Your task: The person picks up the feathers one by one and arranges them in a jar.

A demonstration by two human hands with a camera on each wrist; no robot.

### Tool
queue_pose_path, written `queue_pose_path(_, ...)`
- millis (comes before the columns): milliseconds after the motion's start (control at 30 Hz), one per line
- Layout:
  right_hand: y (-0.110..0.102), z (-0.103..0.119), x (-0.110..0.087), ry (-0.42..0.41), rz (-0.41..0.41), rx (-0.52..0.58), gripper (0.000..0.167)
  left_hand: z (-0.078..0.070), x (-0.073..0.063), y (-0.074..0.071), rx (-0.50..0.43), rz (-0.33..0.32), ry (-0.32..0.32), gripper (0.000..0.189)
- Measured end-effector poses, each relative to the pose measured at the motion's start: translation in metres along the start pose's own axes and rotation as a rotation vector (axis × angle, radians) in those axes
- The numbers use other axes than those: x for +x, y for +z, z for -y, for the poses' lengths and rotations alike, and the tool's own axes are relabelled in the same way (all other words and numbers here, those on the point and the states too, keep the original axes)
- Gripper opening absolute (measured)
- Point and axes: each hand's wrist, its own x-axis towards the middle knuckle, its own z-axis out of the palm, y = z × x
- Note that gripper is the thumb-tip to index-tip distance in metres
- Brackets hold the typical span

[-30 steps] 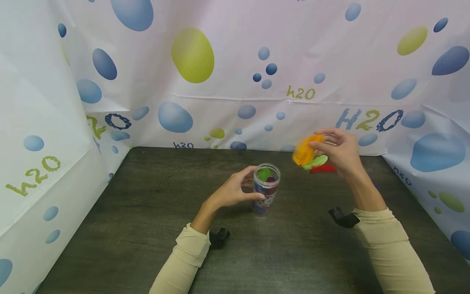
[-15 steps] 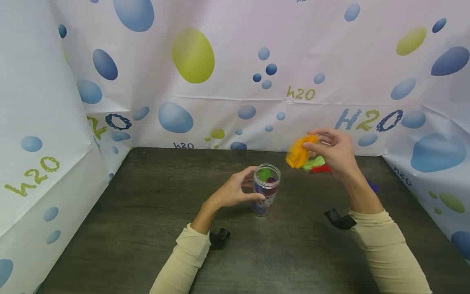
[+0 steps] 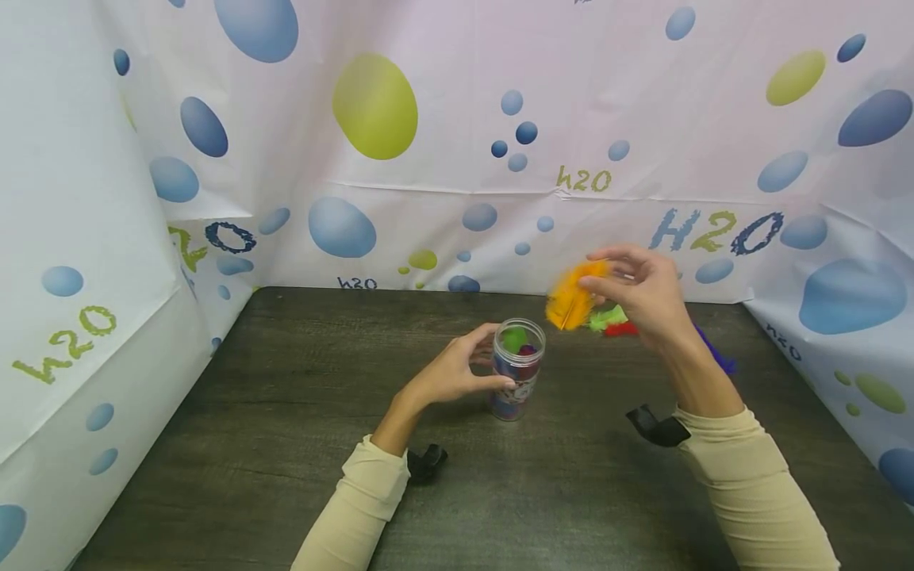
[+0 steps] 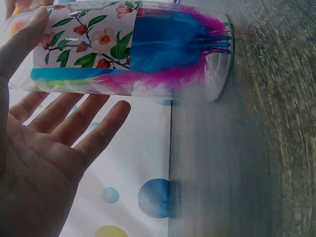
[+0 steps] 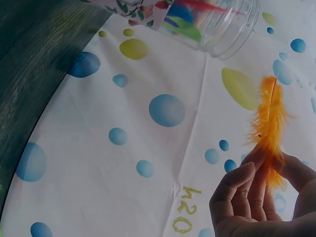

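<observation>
A clear jar (image 3: 517, 373) with a floral label stands upright on the dark table, its mouth uncovered. Blue, pink and green feathers (image 4: 170, 44) fill it, seen through its wall. My left hand (image 3: 451, 371) holds the jar from the left, thumb across the front and fingers behind. Right of the jar and higher than its rim, my right hand (image 3: 644, 293) pinches an orange feather (image 5: 270, 116) between thumb and fingers. The feather's quill end points up in the right wrist view, toward the jar's side.
A light green feather (image 3: 608, 319) and a red feather (image 3: 622, 328) lie on the table (image 3: 286, 444) behind the right hand. A blue feather (image 3: 716, 350) shows beyond the right wrist. A patterned white sheet (image 3: 443, 95) hangs along the back and sides.
My right hand has moved left with the orange feather, closer to the jar. More of the blue feather shows behind the wrist. The left hand and the jar have stayed in place.
</observation>
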Motion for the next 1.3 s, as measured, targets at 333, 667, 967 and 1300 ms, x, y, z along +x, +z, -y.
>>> queue_pose_path(333, 0.012, 0.001, -0.002, 0.077, 0.072, 0.064, 0.021, 0.001, -0.001, 0.0, -0.003, 0.005, -0.009, 0.071)
queue_pose_path(667, 0.021, -0.005, -0.002, 0.128, 0.103, 0.059, 0.023, 0.0, -0.001, -0.001, -0.017, 0.021, -0.014, 0.07)
queue_pose_path(967, 0.03, -0.006, 0.0, 0.161, 0.086, 0.098, 0.024, 0.001, 0.0, -0.001, -0.026, 0.024, -0.021, 0.072)
queue_pose_path(1300, 0.038, -0.014, -0.002, 0.108, 0.096, -0.066, 0.023, 0.003, -0.001, -0.001, -0.028, 0.027, -0.023, 0.072)
